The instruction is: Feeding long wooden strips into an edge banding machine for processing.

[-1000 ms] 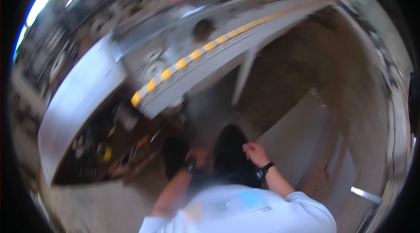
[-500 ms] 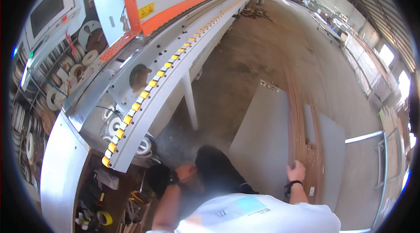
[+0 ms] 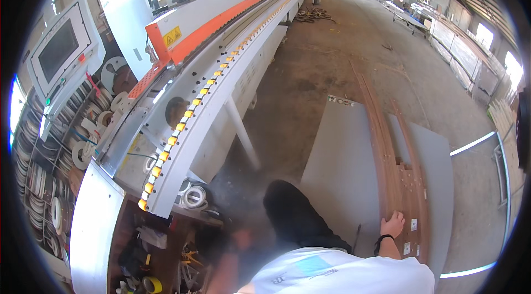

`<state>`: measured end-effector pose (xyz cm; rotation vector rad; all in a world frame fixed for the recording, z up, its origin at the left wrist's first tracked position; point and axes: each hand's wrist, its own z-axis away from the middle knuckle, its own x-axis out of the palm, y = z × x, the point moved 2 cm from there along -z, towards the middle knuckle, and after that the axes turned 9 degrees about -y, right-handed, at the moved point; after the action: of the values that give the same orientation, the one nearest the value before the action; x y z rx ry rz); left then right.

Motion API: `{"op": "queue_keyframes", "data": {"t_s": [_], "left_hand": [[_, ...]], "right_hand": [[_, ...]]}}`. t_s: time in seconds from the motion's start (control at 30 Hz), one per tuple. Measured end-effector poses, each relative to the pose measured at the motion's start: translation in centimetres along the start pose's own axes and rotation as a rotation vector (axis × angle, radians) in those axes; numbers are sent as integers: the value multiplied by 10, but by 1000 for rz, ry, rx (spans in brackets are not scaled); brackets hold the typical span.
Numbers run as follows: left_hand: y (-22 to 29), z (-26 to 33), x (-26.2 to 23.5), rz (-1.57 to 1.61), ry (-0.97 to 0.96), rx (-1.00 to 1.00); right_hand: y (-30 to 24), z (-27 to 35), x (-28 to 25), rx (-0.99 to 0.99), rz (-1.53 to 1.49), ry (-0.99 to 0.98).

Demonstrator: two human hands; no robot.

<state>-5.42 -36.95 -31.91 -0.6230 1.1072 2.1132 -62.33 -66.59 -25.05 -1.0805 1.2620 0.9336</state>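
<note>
Boards (image 3: 390,186) under right hand (image 3: 393,225)

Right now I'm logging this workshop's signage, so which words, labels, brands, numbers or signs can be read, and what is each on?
No wording is legible.
Yellow warning label on the orange-and-white machine: black triangular pictograms only.
White labels on the brown boards by the right hand: too small to read.
Print on the white shirt: too small to read.
Dark screen: no readable text.
</note>
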Motion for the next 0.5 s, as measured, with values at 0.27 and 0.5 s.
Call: {"op": "queue_keyframes", "data": {"t_s": [0.27, 0.5], "left_hand": [[-41, -11, 24, -77, 12, -115], [-45, -20, 30, -91, 20, -143]], "right_hand": [[-16, 2, 6, 0, -77, 1], [-17, 7, -11, 20, -79, -33]]}}
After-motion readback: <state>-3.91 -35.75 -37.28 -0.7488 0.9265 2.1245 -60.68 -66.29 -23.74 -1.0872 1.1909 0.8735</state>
